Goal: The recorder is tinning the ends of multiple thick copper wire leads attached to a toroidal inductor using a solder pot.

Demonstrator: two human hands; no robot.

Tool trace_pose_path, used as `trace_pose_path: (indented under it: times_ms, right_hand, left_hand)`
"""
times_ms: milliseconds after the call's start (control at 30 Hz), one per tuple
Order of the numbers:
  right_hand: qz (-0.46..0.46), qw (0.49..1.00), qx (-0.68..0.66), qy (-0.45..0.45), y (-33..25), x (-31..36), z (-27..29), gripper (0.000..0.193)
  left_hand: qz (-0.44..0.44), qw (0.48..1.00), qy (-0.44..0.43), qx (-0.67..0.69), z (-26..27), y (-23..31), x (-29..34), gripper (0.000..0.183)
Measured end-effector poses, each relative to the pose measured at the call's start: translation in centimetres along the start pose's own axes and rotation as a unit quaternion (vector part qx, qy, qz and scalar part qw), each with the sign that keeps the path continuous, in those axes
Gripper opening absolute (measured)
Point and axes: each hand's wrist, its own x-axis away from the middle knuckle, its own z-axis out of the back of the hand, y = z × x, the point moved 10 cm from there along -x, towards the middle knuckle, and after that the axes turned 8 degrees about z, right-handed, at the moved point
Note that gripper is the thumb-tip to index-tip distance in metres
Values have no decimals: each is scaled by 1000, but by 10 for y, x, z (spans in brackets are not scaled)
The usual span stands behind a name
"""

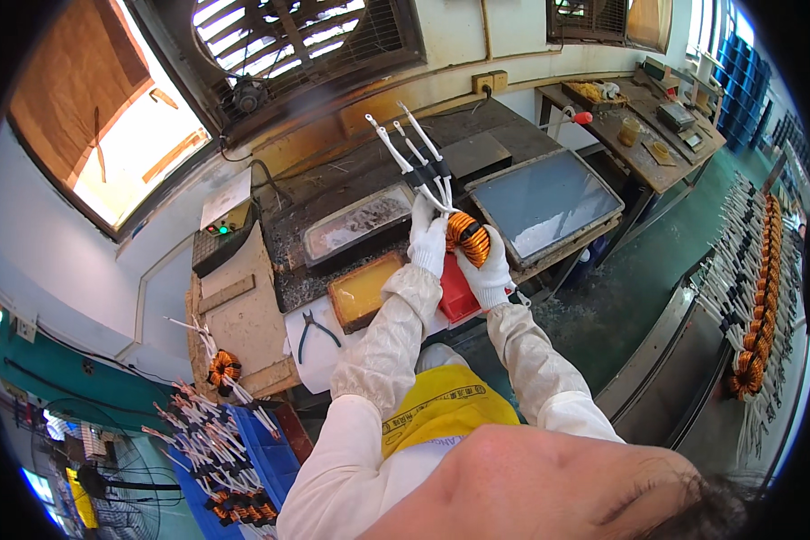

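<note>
Coil (468,239), which I view remotely: orange with dark stripes; beyond it, white wires (394,149) with black sleeves (427,173); left of it, a yellow block (366,292); on its near side, a red box (459,295).

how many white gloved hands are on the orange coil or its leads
2. The white-gloved left hand grips the white-sleeved wire leads near their base; the white-gloved right hand holds the orange copper-wire ring coil. Some fingers are hidden.
</note>
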Motion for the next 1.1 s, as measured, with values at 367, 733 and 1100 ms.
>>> trace_pose_path:
  times_ms: [367,733,1100]
  right_hand:
    - [-14,999,24,24,6,5,1,71]
    - [-19,999,32,25,8,3,1,72]
    - [-38,998,37,32,15,6,2,72]
  left_hand:
    - [94,960,180,-192,20,-91,42,55]
    - [132,963,150,-182,14,-83,44,55]
    - [137,962,147,-185,14,-84,45,56]
